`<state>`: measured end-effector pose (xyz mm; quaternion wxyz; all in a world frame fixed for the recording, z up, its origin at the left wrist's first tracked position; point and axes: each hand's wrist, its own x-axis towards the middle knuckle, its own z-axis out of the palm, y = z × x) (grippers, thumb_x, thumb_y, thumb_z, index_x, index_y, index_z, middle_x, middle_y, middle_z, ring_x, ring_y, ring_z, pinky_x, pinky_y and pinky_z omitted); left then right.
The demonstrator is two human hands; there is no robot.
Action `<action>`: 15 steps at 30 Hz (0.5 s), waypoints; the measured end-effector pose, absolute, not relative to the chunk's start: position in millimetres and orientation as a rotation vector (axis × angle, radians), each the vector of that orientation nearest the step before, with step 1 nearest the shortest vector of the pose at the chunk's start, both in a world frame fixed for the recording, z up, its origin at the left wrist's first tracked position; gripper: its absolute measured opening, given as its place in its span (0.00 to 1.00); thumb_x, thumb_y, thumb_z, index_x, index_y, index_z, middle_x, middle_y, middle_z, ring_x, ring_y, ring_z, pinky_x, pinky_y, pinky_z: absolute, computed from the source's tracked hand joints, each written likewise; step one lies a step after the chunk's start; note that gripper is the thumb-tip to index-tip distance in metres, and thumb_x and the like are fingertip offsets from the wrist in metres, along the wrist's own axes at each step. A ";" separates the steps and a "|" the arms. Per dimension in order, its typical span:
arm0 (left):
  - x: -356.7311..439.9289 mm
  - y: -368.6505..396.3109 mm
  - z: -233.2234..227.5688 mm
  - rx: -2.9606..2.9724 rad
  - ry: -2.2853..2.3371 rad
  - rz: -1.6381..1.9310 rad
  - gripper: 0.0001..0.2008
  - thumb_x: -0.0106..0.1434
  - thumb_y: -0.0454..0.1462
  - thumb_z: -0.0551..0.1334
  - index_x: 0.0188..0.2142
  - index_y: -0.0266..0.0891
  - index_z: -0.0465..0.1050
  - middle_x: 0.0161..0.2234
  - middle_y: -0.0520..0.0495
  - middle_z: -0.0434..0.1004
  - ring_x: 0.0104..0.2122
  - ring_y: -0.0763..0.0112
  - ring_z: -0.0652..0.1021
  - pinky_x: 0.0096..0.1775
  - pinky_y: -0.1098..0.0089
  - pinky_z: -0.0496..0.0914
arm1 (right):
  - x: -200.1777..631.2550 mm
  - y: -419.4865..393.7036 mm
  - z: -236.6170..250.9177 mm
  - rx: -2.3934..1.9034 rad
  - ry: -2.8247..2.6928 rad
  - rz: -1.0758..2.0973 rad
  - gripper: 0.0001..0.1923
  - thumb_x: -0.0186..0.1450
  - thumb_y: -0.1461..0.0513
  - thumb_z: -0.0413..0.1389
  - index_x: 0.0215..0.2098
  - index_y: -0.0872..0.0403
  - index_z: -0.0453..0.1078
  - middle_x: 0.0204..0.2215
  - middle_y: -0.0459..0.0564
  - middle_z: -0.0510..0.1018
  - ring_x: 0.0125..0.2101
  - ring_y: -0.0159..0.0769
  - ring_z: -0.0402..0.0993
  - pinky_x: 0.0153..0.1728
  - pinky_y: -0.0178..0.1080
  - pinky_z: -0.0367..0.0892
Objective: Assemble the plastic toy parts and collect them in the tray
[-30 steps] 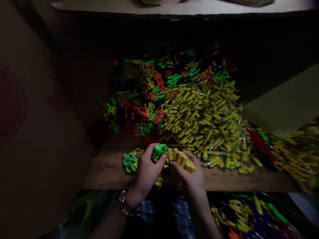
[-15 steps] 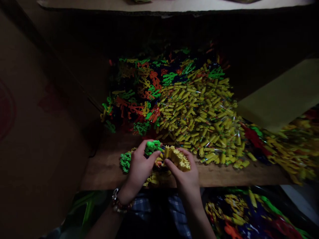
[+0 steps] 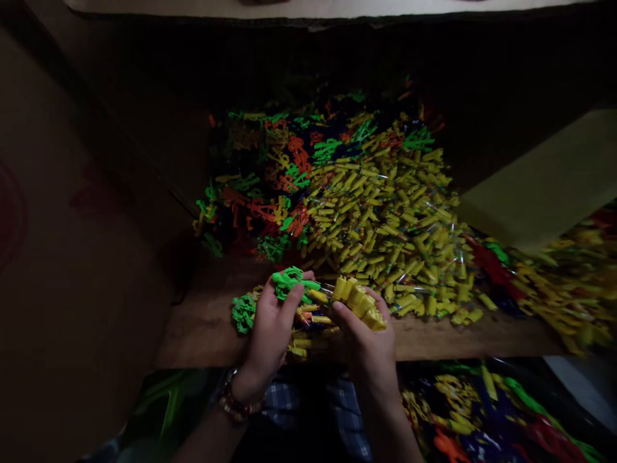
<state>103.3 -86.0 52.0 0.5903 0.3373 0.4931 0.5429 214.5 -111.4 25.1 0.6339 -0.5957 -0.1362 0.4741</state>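
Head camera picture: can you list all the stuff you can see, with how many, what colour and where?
yellow tubes: too many to count, yellow, big heap on the middle of the board
mixed pieces: many, green, orange and yellow, heap at the far left of the tubes
green pieces: small cluster, green, on the board beside the left hand
board: one, brown wood, under the heaps
cardboard: one sheet, tan, at the right
bracelet: one, beaded, left wrist
left hand: holds a green piece
right hand: holds a bunch of yellow tubes
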 end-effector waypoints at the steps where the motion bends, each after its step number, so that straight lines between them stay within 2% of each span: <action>1: 103.3 -85.9 51.1 0.728 1.103 1.262 0.13 0.61 0.40 0.61 0.44 0.37 0.69 0.46 0.40 0.78 0.46 0.62 0.77 0.46 0.64 0.72 | 215.3 -110.9 25.4 -1.358 -0.305 1.083 0.30 0.42 0.59 0.70 0.41 0.50 0.65 0.31 0.42 0.77 0.29 0.31 0.74 0.31 0.34 0.71; 4: 103.8 -87.2 48.0 0.694 1.058 1.301 0.12 0.63 0.41 0.59 0.45 0.37 0.69 0.47 0.40 0.76 0.47 0.61 0.76 0.47 0.63 0.71 | 217.2 -110.4 26.2 -1.347 -0.277 1.105 0.30 0.42 0.58 0.70 0.41 0.50 0.65 0.30 0.42 0.76 0.27 0.32 0.73 0.29 0.36 0.72; 10: 105.6 -93.1 40.2 1.063 1.122 1.314 0.10 0.65 0.38 0.57 0.45 0.40 0.68 0.49 0.44 0.76 0.50 0.66 0.75 0.53 0.65 0.67 | 219.3 -111.1 29.6 -1.373 -0.247 1.079 0.30 0.40 0.59 0.70 0.40 0.51 0.67 0.31 0.43 0.76 0.28 0.32 0.74 0.30 0.34 0.72; 15: 102.6 -97.0 34.2 1.408 1.089 1.301 0.12 0.64 0.34 0.57 0.48 0.43 0.69 0.53 0.45 0.73 0.53 0.65 0.72 0.56 0.64 0.64 | 222.0 -112.1 36.0 -1.324 -0.161 1.161 0.29 0.39 0.61 0.70 0.39 0.52 0.66 0.29 0.43 0.76 0.26 0.32 0.74 0.28 0.35 0.72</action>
